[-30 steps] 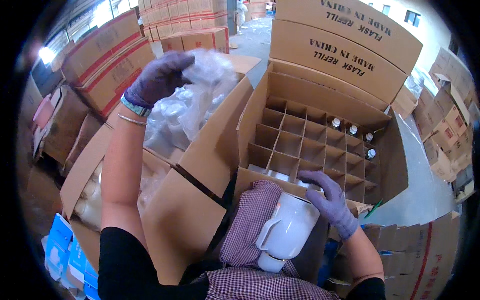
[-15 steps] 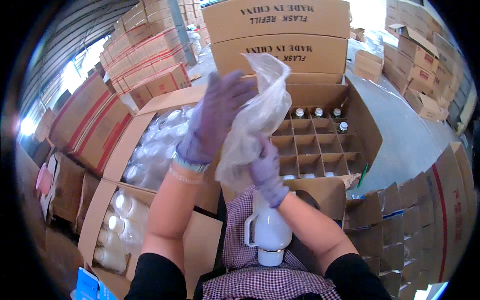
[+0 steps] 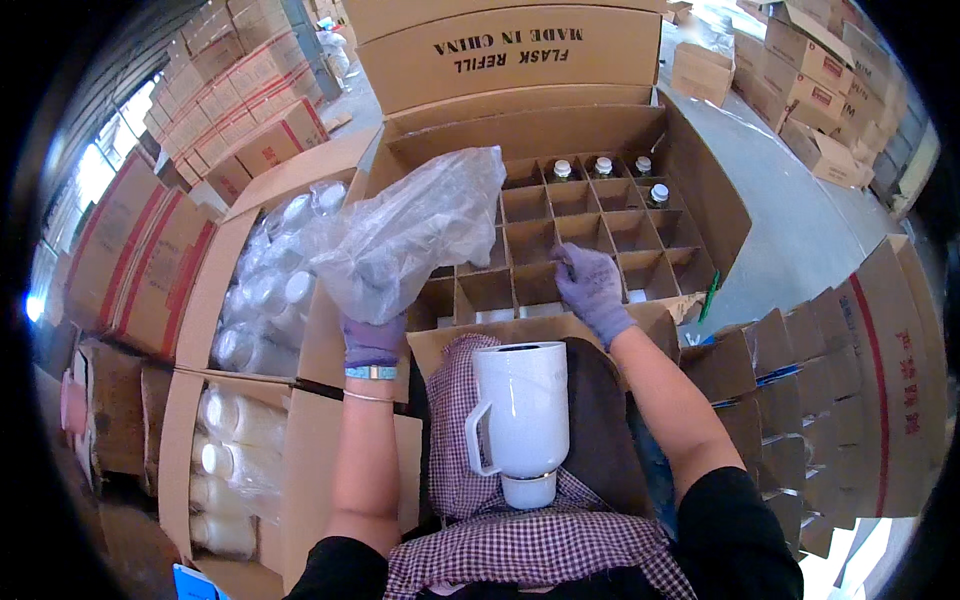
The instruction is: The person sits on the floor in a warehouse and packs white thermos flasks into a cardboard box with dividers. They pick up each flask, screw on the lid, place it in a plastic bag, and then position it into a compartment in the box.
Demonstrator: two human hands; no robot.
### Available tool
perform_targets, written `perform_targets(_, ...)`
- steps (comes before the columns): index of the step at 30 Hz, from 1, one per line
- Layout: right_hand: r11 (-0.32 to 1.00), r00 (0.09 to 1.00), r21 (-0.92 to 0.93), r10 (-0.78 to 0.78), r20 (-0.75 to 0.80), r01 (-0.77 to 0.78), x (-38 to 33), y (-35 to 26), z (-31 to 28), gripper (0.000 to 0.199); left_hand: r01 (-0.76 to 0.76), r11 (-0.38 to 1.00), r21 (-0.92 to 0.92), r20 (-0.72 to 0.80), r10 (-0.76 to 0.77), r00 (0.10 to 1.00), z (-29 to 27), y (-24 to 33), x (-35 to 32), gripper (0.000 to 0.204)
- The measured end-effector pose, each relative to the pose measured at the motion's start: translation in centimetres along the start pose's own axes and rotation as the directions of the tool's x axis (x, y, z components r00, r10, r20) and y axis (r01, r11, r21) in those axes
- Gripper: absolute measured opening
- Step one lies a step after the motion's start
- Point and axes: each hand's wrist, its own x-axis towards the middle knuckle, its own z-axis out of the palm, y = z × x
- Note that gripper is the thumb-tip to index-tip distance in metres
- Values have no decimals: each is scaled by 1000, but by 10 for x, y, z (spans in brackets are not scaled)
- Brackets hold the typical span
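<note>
Two gloved hands that were bunched together over the lap half a second back have now parted: the left hand [image 3: 374, 338], in a purple glove, is closed around the neck of the crumpled clear plastic bag [image 3: 415, 232] and has carried it out to the left, while the right hand [image 3: 592, 285] has dropped away from it and rests with loosely curled fingers, gripping nothing, on the cardboard dividers of the open brown partitioned carton [image 3: 700, 195]. So the bag looks to be off and free, and the work seems to turn to the cells. Just below both hands, wedged between the person's knees against the checked apron, the white plastic flask casing [image 3: 523, 412] stands on end, its long axis running straight toward the body, narrow end nearest, handle to the left. Beyond the right hand, four white-capped refills [image 3: 606, 172] fill the far cells; left of the bag lies a carton of wrapped glass refills [image 3: 262, 290].
</note>
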Motion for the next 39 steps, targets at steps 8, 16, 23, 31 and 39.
perform_targets(8,539,954,793,80,289,-286,15,-121,-30,36,432,144,-890,342,-416,843,33,51,-31,46)
perform_targets(16,893,975,395,179,132,-218,18,-50,-14,26,210,-553,-806,493,-431,756,28,1,-31,44)
perform_targets(23,922,993,387,-42,106,-2,-84,-4,16,12,573,306,-760,451,-386,805,49,29,-113,31)
perform_targets(31,882,806,403,-417,420,245,-193,-88,-110,20,427,765,-482,505,-155,849,-40,101,-184,32)
perform_targets(39,774,904,489,252,345,-402,-217,-149,-144,113,601,481,-638,594,-189,782,-18,131,-126,34)
